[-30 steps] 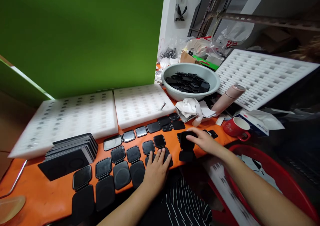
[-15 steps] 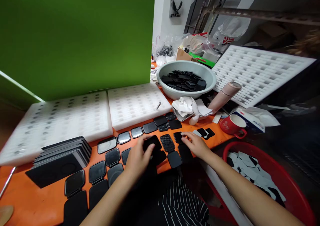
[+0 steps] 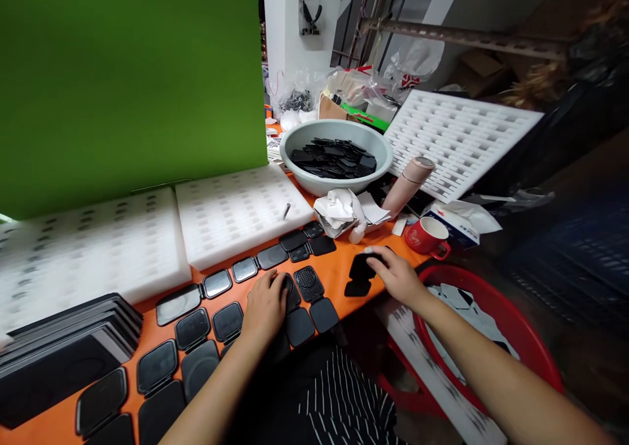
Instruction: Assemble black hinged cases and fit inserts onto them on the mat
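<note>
Rows of black hinged flat cases lie on the orange table. My left hand rests at the left edge of one opened case, its fingers closed on the upper panel, which lies on the table. Just right of it is a similar case with a dotted upper panel and a plain lower panel. Further right, my right hand pinches the upper panel of another black hinged case, opened out. A small whitish bit shows at its top edge; what it is I cannot tell.
Black flat pieces fill a grey basin at the back. White foam trays stand behind the cases, a stack of black panels at left. Near my right arm are a red mug, a pink flask and a red tub.
The view has swung to the right. The case that my left hand held up now lies flat in the row. My right hand has moved right with a black case.
</note>
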Demonstrator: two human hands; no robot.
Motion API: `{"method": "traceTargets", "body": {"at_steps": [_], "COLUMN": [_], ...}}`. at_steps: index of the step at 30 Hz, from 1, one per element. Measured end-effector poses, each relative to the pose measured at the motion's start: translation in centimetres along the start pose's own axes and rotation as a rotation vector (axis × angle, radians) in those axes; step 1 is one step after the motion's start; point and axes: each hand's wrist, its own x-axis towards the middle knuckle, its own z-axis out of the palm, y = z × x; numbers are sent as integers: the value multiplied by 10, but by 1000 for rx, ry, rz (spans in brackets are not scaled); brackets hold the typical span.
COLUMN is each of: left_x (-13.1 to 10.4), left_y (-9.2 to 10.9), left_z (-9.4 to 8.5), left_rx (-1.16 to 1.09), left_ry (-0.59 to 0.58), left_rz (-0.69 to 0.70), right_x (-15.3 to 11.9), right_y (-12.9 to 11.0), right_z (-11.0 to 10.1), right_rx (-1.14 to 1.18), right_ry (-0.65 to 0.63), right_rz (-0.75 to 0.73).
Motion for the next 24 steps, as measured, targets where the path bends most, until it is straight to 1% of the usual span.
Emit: {"method": "traceTargets", "body": {"at_steps": [2, 3, 4, 5, 6, 8, 9, 11, 12, 14, 16, 18, 19, 21, 23, 24], "left_x": [-7, -11, -15, -20, -24, -33, -37, -43, -44, -46, -46, -46, -47, -47, -48, -48], "left_y": [3, 5, 6, 7, 8, 8, 7, 6, 6, 5, 5, 5, 5, 5, 5, 5], "left_z": [1, 2, 2, 4, 5, 9, 10, 13, 14, 15, 16, 16, 16, 16, 17, 17], "left_rx": [43, 51, 55, 59, 65, 86, 98, 116, 123, 132, 138, 141, 141, 136, 126, 119], "left_ry": [12, 11, 8, 5, 2, 0, -3, -22, -34, -50, -47, -38, -34, -28, -26, -26], "left_rz": [46, 80, 116, 151, 182, 229, 252, 314, 344, 378, 379, 371, 369, 365, 356, 352], "right_x": [26, 36, 43, 45, 43, 29, 19, -3, -12, -24, -26, -22, -19, -12, -6, -3], "right_y": [-3, -3, -3, -1, 2, 11, 18, 33, 42, 58, 72, 83, 87, 93, 97, 100], "right_z": [12, 23, 34, 46, 56, 71, 74, 71, 66, 53, 40, 29, 25, 20, 17, 16], "right_rx": [57, 75, 64, 20, -42, -186, -259, -393, -450, -538, -590, -606, -607, -604, -600, -598], "right_ry": [-145, -231, -276, -265, -200, -76, -50, -48, -52, -54, -56, -45, -31, 0, -27, -67], "right_rz": [27, 26, 48, 72, 75, 6, -55, -154, -174, -155, -101, -22, 42, 228, 406, 451]}}
